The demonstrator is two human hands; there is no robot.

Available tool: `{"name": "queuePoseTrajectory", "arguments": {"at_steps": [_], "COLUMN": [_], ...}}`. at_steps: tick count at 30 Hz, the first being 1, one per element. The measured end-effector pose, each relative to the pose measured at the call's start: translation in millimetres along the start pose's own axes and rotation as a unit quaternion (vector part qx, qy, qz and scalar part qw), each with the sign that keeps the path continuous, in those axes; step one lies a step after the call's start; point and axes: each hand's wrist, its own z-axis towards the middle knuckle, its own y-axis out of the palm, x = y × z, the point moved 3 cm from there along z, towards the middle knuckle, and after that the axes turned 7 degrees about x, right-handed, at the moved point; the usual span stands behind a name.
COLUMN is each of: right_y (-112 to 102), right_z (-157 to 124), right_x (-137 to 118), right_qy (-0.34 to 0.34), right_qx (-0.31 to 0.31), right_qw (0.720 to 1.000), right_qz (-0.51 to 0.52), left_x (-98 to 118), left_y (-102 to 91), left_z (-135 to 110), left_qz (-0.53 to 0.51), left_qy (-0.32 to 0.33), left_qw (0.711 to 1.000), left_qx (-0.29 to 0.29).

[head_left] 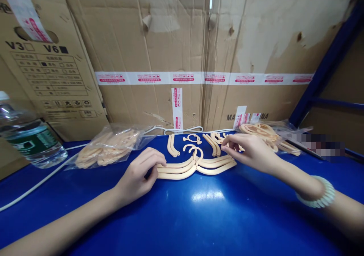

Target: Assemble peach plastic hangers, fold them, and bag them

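Observation:
A small stack of peach plastic hangers [196, 167] lies flat on the blue table [199, 218], hooks pointing away from me. My left hand [139, 174] rests on the stack's left end, fingers curled over the hanger arms. My right hand [250, 151] sits at the stack's right end, its fingertips pinched on a loose curved peach piece [213, 142] just behind the stack. More loose peach strips [172, 146] and a small hook piece [193, 138] lie further back.
A clear bag of peach parts [109, 148] lies at the left, an opened bag of hangers [267, 134] at the right. A water bottle [28, 134] lies far left. A white cable [36, 182] runs along the table. Cardboard boxes [170, 58] wall the back; a blue frame [327, 66] stands right.

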Motion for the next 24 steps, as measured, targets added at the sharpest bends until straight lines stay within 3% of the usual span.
{"name": "queuePoseTrajectory", "arguments": {"at_steps": [11,24], "right_y": [3.0,3.5], "right_z": [-0.7,-2.5], "right_x": [-1.8,-0.7], "right_qy": [-0.045,-0.065], "right_qx": [0.017,0.043], "right_qw": [0.996,0.992], "right_qz": [-0.081,-0.103], "left_x": [-1.0,-0.9], "left_y": [0.4,0.7], "left_z": [-0.9,-0.7], "left_qz": [0.006,0.001], "left_qy": [0.013,0.018], "left_qw": [1.0,1.0], "left_qx": [0.012,0.016]}}
